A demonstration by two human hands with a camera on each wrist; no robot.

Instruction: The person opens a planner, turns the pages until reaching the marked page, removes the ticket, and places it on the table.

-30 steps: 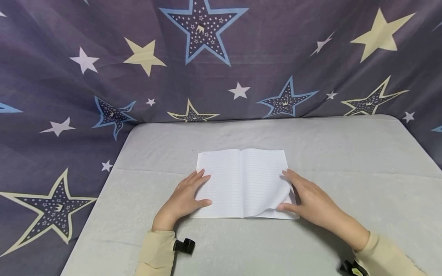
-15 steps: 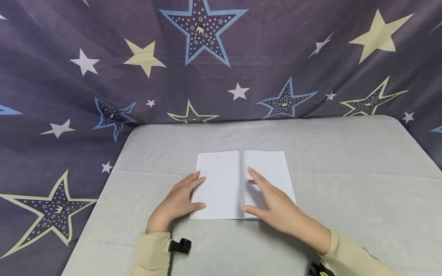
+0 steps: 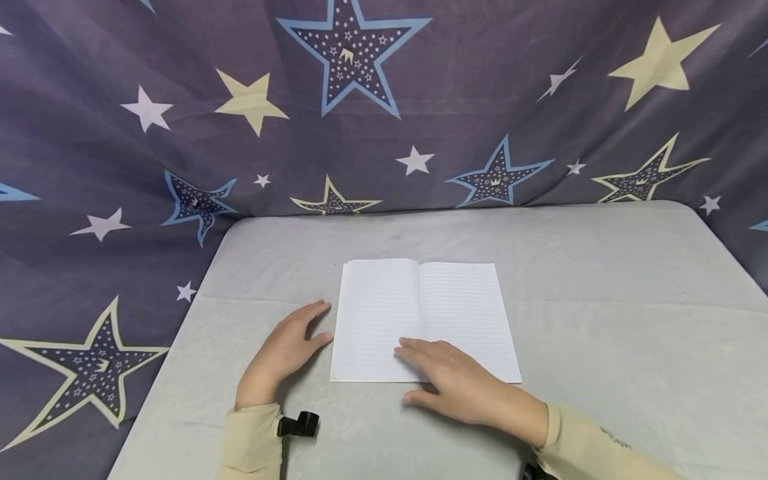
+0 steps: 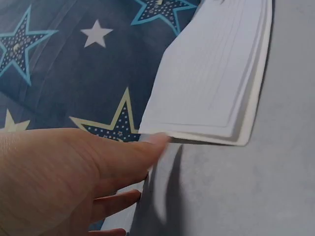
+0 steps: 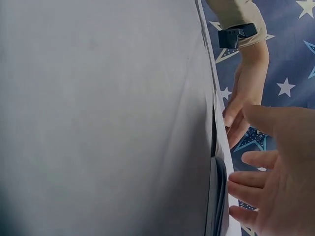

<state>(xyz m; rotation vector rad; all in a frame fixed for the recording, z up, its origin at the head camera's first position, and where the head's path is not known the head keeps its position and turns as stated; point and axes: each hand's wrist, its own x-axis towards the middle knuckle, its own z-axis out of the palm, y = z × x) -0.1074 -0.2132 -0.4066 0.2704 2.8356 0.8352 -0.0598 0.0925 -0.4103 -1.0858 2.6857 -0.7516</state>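
An open notebook [image 3: 378, 307] with lined white pages lies on the grey-covered table in the head view. Just off its left edge is my left hand [image 3: 282, 350], fingers extended and holding nothing. The left wrist view has that hand's thumb [image 4: 157, 142] right at the notebook's [image 4: 206, 83] edge, with page layers and the cover showing at the corner. Across the lower middle of the spread reaches my right hand [image 3: 462, 380], its fingers straight over the pages near the fold. From the right wrist view, those fingers [image 5: 251, 184] lie beside the notebook's edge [image 5: 219, 196].
Grey cloth covers the table [image 3: 612, 287] all round the notebook. A dark curtain [image 3: 372, 140] printed with stars hangs behind and to the left. Black wrist cameras sit on both beige sleeves, one visible on the left sleeve [image 3: 252, 443].
The right hand has let go of a curled right-hand page and swept left as the page went over. The left hand has drawn back left off the notebook's edge.
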